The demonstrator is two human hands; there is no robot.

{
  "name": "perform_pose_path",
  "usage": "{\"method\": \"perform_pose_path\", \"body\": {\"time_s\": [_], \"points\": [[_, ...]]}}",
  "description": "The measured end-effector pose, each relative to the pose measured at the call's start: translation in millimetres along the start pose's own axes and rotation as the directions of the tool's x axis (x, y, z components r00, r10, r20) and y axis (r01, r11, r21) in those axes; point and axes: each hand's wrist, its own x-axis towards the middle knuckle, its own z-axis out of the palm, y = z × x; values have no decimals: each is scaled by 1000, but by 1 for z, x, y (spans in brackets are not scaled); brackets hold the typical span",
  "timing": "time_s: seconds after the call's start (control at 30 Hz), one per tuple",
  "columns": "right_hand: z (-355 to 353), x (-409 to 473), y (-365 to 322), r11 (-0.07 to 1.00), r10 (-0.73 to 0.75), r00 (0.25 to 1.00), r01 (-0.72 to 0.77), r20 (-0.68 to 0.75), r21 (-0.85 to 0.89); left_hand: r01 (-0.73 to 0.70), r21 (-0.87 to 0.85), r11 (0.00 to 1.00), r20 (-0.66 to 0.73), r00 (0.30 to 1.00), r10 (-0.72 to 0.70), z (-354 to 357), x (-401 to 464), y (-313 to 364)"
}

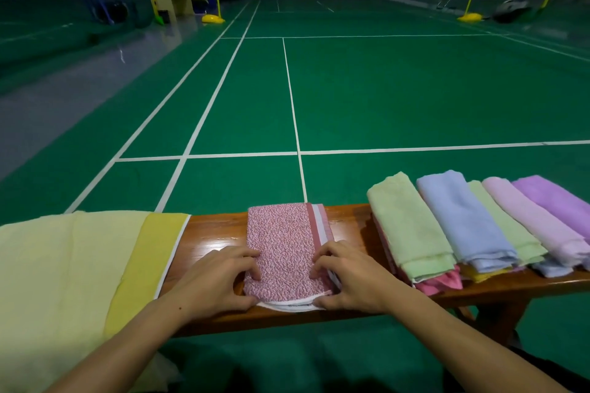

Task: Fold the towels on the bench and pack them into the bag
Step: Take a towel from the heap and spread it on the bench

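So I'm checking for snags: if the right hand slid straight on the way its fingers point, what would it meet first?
The right hand points leftward across the pink patterned towel it grips, so it would probably meet the left hand on the opposite edge first.

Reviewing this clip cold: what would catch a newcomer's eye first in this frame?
First, the pink patterned towel at the middle of the wooden bench, with the left hand and right hand gripping its near corners. Then the row of folded pastel towels overlapping along the bench's right end, and the big yellow bag on its left.
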Motion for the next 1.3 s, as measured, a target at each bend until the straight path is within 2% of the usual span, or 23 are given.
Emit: {"method": "perform_pose_path", "body": {"time_s": [0.13,0.27,0.37,0.5,0.6,0.8,0.87,0.97,1.03,1.13,1.2,1.3], "points": [[1,5,-1,1000,13,1000,-13,-24,-21,-15,-10,1000,-55,998,15,3,4,-2],[0,9,-1,1000,2,1000,-2,0,-19,-26,-158,987,-101,995,10,-2,5,-1],[-10,9,-3,998,-6,998,2,70,63,9,-294,956,-83,996,-35,-9,2,2],[-26,1,-10,968,-2,981,-47,194,246,35,-369,929,-26,999,-48,-12,-4,6],[-34,-5,-16,935,20,968,-107,250,338,61,-526,848,34,998,-50,-18,-9,11],[-39,-4,-12,851,21,937,-201,350,486,124,-715,688,161,987,-11,-24,-16,14],[-37,-3,-12,767,42,923,-276,384,580,145,-723,675,189,982,-9,-30,-15,16],[-33,1,-7,541,99,891,-422,444,728,208,-779,592,214,975,-61,-32,-11,21],[-29,4,-4,338,120,873,-484,473,807,272,-851,449,229,962,-150,-27,-7,25],[-26,10,-5,62,230,865,-471,446,880,330,-929,169,279,923,-264,-17,1,31],[-24,13,-3,5,319,841,-463,437,886,347,-937,43,314,890,-329,-15,7,34],[-28,12,-1,101,387,846,-433,365,896,335,-942,-21,318,869,-380,-17,10,36]]}}
